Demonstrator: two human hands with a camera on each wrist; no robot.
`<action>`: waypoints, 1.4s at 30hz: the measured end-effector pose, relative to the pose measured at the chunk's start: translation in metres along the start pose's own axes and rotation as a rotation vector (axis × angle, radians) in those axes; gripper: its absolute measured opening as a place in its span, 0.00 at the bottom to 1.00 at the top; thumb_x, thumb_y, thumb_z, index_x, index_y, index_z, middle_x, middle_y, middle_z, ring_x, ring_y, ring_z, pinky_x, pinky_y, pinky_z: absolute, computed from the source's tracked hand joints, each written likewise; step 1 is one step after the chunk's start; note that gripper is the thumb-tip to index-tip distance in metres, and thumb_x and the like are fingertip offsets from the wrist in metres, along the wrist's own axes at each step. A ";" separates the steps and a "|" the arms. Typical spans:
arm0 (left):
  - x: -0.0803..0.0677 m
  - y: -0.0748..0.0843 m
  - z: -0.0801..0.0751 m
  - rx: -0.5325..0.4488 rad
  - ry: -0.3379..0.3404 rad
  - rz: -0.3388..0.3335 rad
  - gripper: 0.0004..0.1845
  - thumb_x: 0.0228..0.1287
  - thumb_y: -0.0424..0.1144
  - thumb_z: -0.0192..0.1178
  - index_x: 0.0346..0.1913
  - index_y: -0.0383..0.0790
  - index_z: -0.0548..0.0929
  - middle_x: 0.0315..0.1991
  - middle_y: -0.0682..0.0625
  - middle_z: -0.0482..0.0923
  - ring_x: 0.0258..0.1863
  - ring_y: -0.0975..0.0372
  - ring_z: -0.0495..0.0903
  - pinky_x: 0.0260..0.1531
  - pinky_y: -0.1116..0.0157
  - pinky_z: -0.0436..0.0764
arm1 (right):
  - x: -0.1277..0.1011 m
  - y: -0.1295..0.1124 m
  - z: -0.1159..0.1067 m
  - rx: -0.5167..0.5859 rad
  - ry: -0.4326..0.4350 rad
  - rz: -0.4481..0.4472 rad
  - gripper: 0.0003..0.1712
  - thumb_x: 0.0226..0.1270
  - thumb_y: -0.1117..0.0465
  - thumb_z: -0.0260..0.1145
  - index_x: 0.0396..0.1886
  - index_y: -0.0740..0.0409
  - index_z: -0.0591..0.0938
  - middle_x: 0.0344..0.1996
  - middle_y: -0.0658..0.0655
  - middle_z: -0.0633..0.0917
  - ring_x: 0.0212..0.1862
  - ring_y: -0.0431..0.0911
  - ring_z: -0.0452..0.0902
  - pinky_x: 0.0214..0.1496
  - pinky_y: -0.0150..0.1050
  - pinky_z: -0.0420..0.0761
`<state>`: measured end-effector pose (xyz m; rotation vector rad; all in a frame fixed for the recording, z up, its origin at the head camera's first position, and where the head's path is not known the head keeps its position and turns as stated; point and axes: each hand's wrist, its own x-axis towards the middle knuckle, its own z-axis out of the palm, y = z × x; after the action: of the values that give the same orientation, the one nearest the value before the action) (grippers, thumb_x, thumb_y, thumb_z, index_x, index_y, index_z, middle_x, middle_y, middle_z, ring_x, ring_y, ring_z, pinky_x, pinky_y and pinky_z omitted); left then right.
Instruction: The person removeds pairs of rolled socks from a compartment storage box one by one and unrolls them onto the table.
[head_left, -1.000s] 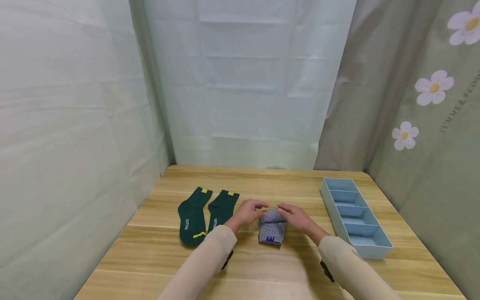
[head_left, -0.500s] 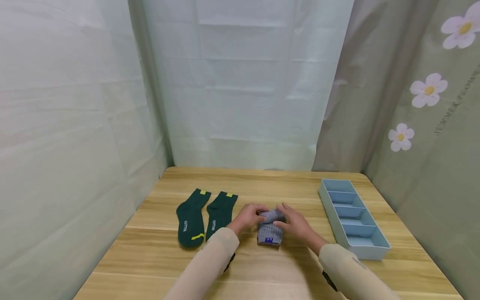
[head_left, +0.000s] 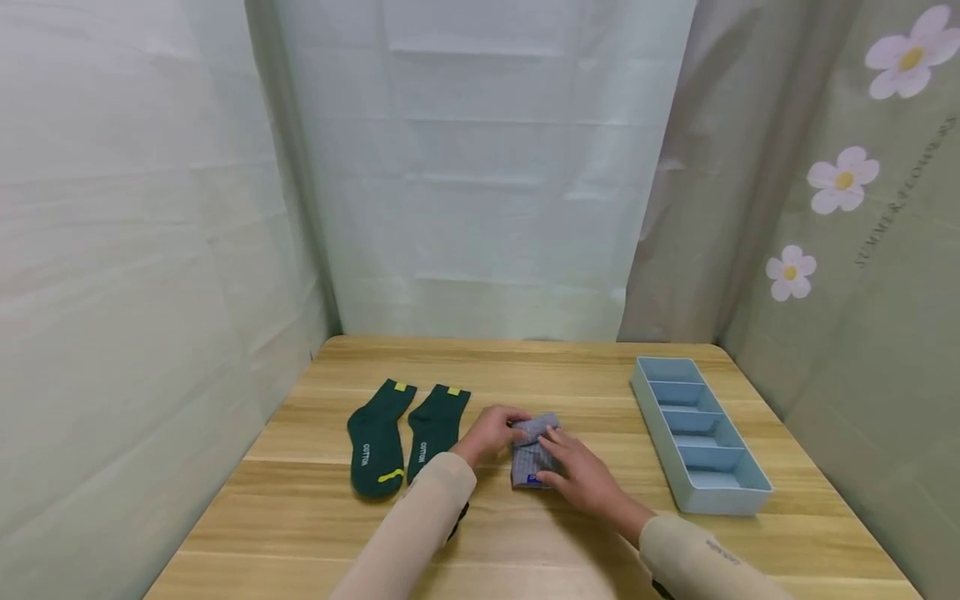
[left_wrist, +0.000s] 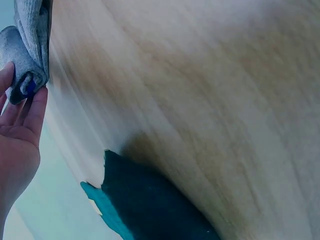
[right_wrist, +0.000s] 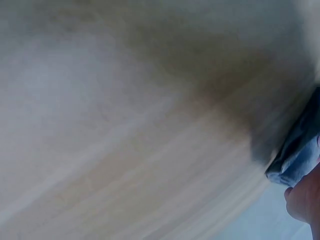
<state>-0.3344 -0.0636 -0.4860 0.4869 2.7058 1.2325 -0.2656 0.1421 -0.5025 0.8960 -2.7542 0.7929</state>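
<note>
- head view: we see the left hand [head_left: 491, 433] pinching a folded gray ribbed sock [head_left: 527, 461]
- the right hand [head_left: 587, 477], fingers apart, touches the sock

From here I can't see all of the gray sock [head_left: 528, 457], because the right hand [head_left: 587, 477] covers one side of it and part of its blue tag [head_left: 533, 479]. The left sleeve [head_left: 420, 521] hides some of one green sock [head_left: 438, 425]. In my right wrist view, the table [right_wrist: 125, 125] is blurry and the edge cuts off most of the right hand.
</note>
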 end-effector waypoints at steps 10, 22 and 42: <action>0.001 0.001 -0.002 -0.020 -0.012 -0.019 0.15 0.65 0.32 0.65 0.55 0.38 0.86 0.55 0.45 0.82 0.59 0.51 0.77 0.60 0.52 0.74 | -0.002 0.000 0.010 -0.058 -0.021 0.031 0.26 0.74 0.51 0.60 0.63 0.65 0.79 0.66 0.63 0.74 0.68 0.60 0.68 0.69 0.58 0.64; 0.004 0.004 -0.005 -0.042 -0.045 -0.061 0.15 0.66 0.31 0.65 0.55 0.38 0.85 0.53 0.46 0.83 0.56 0.53 0.78 0.58 0.54 0.76 | -0.008 -0.005 0.018 -0.213 -0.088 -0.006 0.26 0.73 0.55 0.62 0.62 0.68 0.78 0.63 0.69 0.76 0.66 0.62 0.70 0.64 0.61 0.68; 0.015 -0.009 0.000 0.094 -0.056 0.030 0.16 0.67 0.33 0.64 0.57 0.41 0.85 0.57 0.47 0.81 0.61 0.53 0.76 0.62 0.53 0.73 | -0.009 -0.010 0.015 -0.231 -0.117 0.004 0.25 0.75 0.55 0.59 0.63 0.65 0.78 0.65 0.67 0.75 0.67 0.62 0.69 0.63 0.66 0.67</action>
<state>-0.3503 -0.0642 -0.4929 0.5669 2.7275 1.0856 -0.2522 0.1322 -0.5130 0.9165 -2.8715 0.4226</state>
